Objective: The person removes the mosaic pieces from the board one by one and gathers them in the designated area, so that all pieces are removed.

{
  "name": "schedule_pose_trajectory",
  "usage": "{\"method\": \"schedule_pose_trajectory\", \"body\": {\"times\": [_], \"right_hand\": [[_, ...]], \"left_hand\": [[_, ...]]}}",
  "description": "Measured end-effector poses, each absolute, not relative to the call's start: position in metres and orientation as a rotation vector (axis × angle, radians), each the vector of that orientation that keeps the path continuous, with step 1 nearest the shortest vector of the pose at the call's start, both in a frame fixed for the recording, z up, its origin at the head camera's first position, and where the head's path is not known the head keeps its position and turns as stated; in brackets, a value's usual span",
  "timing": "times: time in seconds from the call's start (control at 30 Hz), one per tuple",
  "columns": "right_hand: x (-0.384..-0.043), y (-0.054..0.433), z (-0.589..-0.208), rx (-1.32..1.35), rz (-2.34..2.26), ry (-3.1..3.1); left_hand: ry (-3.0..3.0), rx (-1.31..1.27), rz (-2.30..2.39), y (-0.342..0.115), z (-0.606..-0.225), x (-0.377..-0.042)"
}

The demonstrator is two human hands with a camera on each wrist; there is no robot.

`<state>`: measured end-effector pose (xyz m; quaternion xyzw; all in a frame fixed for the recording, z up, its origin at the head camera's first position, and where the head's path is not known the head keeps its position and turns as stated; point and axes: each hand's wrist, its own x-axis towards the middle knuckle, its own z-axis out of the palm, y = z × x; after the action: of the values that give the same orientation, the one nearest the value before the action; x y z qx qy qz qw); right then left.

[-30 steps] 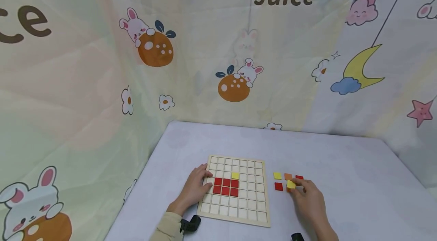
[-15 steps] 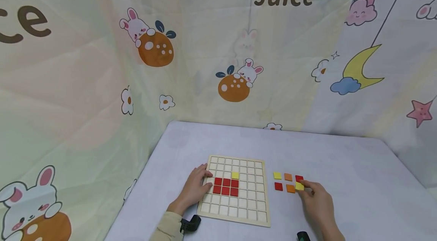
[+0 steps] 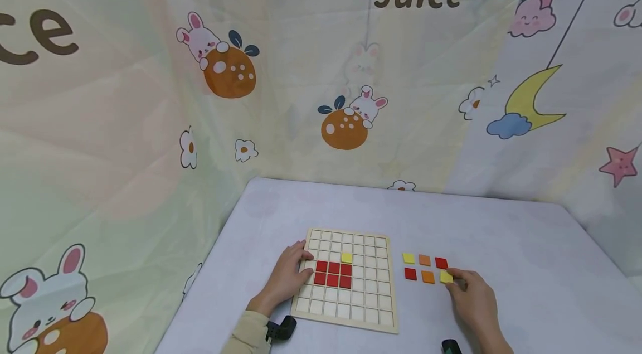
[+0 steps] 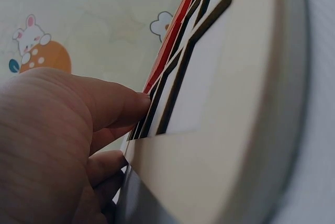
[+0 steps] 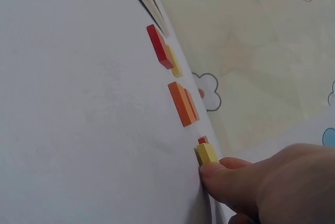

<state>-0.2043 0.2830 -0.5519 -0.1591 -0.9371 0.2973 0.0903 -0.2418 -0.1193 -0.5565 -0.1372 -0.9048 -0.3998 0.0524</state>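
A wooden grid board (image 3: pixel 371 287) lies on the table with a block of several red tiles (image 3: pixel 333 274) and one yellow tile (image 3: pixel 346 257) in its cells. My left hand (image 3: pixel 286 271) holds the board's left edge, the thumb over the frame in the left wrist view, with other fingers lower at the side, partly hidden. Right of the board, my right hand (image 3: pixel 476 295) pinches another yellow tile (image 5: pixel 207 152) between thumb and forefinger, close over the table. It is just in front of a red tile (image 3: pixel 441 262) and right of an orange one (image 3: pixel 428 277).
Further loose tiles lie in two short rows right of the board: a yellow tile (image 3: pixel 408 258), an orange tile (image 3: pixel 424 260) and a red tile (image 3: pixel 410 274). A white cloth covers the table (image 3: pixel 531 265). A printed curtain (image 3: pixel 281 64) stands behind and to the left.
My right hand has moved right with the yellow tile, from over the front orange tile to the end of the front row. The orange tile now shows fully. My left hand stays put.
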Motion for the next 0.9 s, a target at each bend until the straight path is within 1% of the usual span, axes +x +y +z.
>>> {"method": "schedule_pose_trajectory", "body": {"times": [0.9], "right_hand": [[-0.2051, 0.2872, -0.5505, -0.389, 0.895, -2.870]], "left_hand": [[-2.759, -0.392, -1.243, -0.1195, -0.5545, -0.2416]]}}
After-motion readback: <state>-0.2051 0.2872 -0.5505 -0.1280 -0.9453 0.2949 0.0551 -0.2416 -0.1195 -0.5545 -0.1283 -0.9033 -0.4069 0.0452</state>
